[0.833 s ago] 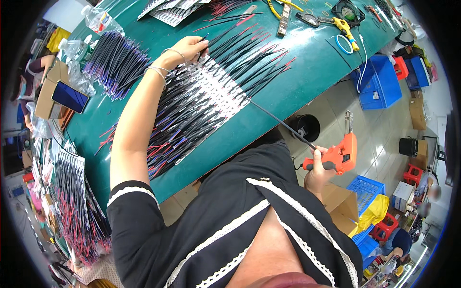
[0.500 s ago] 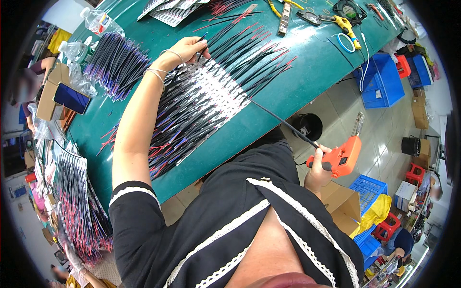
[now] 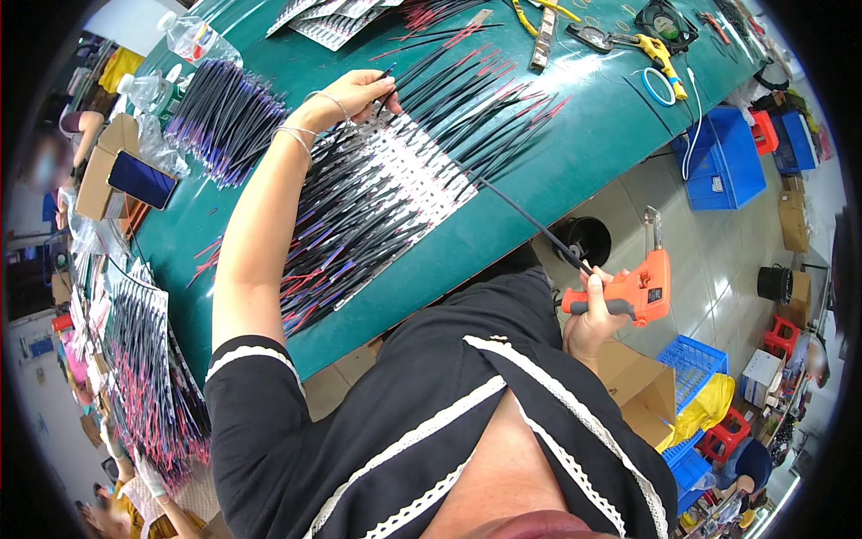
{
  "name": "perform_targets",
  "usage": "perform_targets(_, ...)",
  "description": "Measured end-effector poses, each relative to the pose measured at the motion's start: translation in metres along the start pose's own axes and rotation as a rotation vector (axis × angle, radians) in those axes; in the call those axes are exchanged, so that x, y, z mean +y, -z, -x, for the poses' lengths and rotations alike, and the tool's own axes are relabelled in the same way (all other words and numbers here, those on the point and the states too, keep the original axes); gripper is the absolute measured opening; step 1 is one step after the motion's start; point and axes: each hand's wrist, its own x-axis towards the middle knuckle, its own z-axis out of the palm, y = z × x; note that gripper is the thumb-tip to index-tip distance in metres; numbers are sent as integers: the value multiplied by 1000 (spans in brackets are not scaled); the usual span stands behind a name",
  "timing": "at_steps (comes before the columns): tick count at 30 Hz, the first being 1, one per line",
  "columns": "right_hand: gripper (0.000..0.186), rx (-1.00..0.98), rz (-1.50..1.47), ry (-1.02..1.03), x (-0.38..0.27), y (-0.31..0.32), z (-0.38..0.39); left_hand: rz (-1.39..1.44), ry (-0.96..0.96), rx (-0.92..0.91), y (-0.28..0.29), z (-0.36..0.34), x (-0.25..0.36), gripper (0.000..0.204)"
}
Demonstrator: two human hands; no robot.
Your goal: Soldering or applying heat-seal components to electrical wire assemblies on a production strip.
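My left hand (image 3: pixel 361 94) reaches over the far part of a white panel of small boards (image 3: pixel 404 166). Its fingers are pinched on a thin black wire (image 3: pixel 389 72) with a bluish tip. Rows of black sleeved wires with red and blue ends (image 3: pixel 359 220) cover the panel and stick out past both its sides. My right hand (image 3: pixel 588 323), beyond the table's near edge, grips the grey handle of an orange soldering gun (image 3: pixel 645 289), its metal tip pointing up. A long black cord (image 3: pixel 530 220) runs from the panel's right corner to my right fingers.
The green table (image 3: pixel 530 171) also carries a bundle of dark wires (image 3: pixel 224 121), plastic bottles (image 3: pixel 193 40), a phone (image 3: pixel 142 180) and a yellow glue gun (image 3: pixel 660 58). Blue crates (image 3: pixel 723 166), a black bin (image 3: pixel 588 241) and a cardboard box (image 3: pixel 637 382) stand right. Co-workers are at left.
The orange soldering gun has turned slightly more upright in my right hand. My left hand keeps its pinch at the panel. The whole view has shifted a little. A co-worker's gloved hands moved at lower left.
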Motion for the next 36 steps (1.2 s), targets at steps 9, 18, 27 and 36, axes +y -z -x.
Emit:
perform_targets(9,37,-118,191,62,-5,-4,-1,-93,11,-77,4,-3,11,29)
perform_targets(18,43,-34,140,33,-7,6,0,-68,69,-157,0,-10,15,27)
perform_targets(27,38,-111,2,-12,6,-24,-6,-78,102,-266,-1,-12,22,29)
perform_targets(36,37,-67,8,-3,3,-36,-15,22,175,-341,-3,-21,31,29)
